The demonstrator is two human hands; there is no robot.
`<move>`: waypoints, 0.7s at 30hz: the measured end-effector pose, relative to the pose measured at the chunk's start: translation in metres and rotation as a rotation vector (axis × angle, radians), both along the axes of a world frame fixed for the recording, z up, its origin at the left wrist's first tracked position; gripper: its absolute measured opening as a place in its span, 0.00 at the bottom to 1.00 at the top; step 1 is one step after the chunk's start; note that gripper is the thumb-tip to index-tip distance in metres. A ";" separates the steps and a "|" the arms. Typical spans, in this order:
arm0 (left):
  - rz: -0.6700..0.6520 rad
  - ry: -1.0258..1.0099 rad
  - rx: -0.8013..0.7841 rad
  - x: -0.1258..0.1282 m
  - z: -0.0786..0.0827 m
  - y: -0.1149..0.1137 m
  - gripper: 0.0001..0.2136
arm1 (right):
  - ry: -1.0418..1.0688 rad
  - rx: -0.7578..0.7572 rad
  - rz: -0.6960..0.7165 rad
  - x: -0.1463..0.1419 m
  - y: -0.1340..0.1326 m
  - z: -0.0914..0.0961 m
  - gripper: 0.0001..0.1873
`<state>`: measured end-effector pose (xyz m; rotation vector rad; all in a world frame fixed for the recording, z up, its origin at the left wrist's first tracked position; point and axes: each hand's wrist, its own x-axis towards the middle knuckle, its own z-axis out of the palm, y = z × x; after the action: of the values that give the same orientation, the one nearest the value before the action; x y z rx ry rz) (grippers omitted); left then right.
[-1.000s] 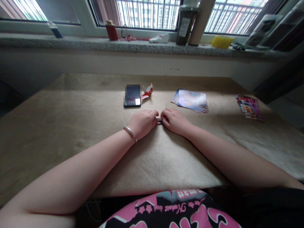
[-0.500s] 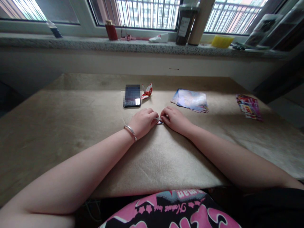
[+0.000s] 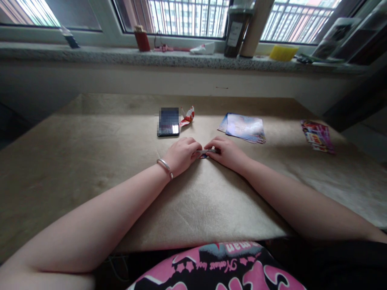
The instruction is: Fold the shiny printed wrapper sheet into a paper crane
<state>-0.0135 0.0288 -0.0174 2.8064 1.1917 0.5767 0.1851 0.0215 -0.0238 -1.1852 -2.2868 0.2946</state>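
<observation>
Over the middle of the table, my left hand [image 3: 184, 155] and my right hand [image 3: 226, 153] meet with fingertips pinched at a small folded paper [image 3: 204, 152]. Its strip is pale, with a bit of dark and coloured print below; most of it is hidden under my fingers. Both hands are closed on it, one at each end. A silver bangle [image 3: 165, 165] circles my left wrist. Just beyond my left hand lies a dark-screened device [image 3: 168, 123], and a red-and-white wrapper [image 3: 188, 117] sits beside it.
Shiny picture sheets [image 3: 245, 127] lie stacked beyond my right hand. Farther right are several pink printed cards or packets [image 3: 319, 137]. A granite sill [image 3: 105, 56] along the window carries a red container [image 3: 142, 39], a dark jar [image 3: 237, 34] and a yellow object [image 3: 283, 52].
My right hand has shifted slightly right and its fingers have lifted and straightened a little, showing more of the paper's pale strip. My left hand stays nearly still.
</observation>
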 end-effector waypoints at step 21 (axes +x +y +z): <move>0.040 -0.060 -0.078 0.004 -0.001 0.002 0.05 | 0.022 -0.143 -0.126 -0.007 0.006 0.005 0.07</move>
<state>-0.0094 0.0309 -0.0186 2.6870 1.2335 0.5982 0.1776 0.0274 -0.0193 -1.3844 -2.1914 0.4274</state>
